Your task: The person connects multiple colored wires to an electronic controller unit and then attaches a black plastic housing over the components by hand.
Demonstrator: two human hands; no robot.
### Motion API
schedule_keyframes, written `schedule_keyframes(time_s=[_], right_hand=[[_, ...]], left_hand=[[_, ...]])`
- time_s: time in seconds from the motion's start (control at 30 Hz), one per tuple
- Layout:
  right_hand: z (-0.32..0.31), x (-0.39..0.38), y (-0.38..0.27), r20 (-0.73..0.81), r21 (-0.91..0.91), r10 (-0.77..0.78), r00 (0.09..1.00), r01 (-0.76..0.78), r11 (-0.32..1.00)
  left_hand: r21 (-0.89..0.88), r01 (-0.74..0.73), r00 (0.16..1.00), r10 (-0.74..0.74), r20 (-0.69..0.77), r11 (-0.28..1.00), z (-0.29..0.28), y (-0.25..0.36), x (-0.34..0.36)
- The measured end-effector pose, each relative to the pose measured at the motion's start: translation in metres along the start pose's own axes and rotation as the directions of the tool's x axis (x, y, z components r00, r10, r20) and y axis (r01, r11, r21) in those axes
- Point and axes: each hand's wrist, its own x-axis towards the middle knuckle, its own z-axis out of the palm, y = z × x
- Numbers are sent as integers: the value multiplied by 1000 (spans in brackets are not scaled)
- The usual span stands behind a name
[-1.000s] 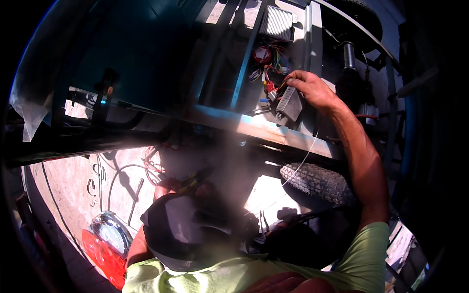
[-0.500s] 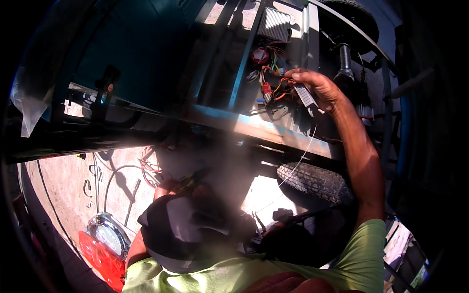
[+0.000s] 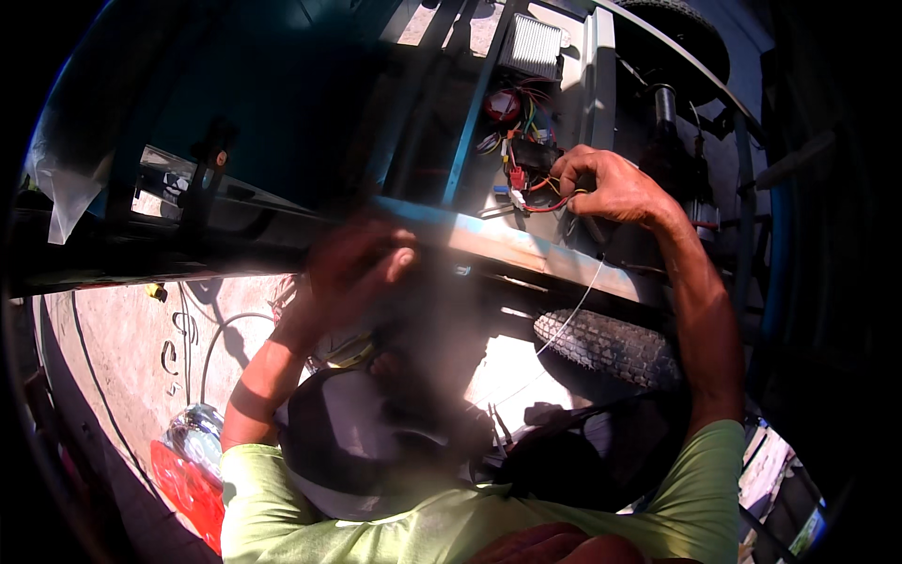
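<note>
My right hand (image 3: 606, 186) is closed on thin wires among a bundle (image 3: 536, 127) with red (image 3: 517, 176) and white (image 3: 517, 197) connectors. A dark module (image 3: 534, 153) lies left of my fingers; a grey finned box is mostly hidden under my hand. My left hand (image 3: 357, 258) is blurred in shadow just below the painted steel frame rail (image 3: 503, 242); its grip cannot be made out. Above the wires are a red round part (image 3: 503, 105) and a silver ribbed box (image 3: 532, 45).
A treaded tyre (image 3: 601, 348) lies below the rail. A teal panel (image 3: 254, 94) fills the upper left. On the pale floor are cables (image 3: 225, 329) and a red plastic-wrapped item (image 3: 183, 489) beside a chrome round part (image 3: 193, 428). A metal cylinder (image 3: 665, 105) stands at right.
My left hand has risen from low by the cables toward the rail. My right hand has shifted its grip at the wires, and the grey box has turned and gone mostly out of sight.
</note>
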Motion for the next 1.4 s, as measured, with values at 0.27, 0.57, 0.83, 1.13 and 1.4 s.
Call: schedule_keyframes(time_s=[0.27, 0.57, 0.83, 1.13, 1.4], right_hand=[[-11, -7, -13, 63, -234, 8, 998, 7, 972], [-38, -23, -4, 36, -127, 283, 959, -276, 953], [-21, -17, -14, 207, -176, 261, 943, -227, 958], [-23, -20, -15, 219, -82, 179, 959, -164, 983], [-28, -24, -6, 230, 195, 155, 961, -202, 960]], left_hand=[[314, -254, 919, 127, 373, 915, 85, -23, 134], [287, -237, 944, 151, 292, 928, 106, -33, 136], [294, -291, 953, 250, 170, 910, 99, -31, 143], [360, -509, 861, 471, 195, 782, 109, -53, 163], [335, -563, 821, 466, 330, 755, 102, -52, 165]])
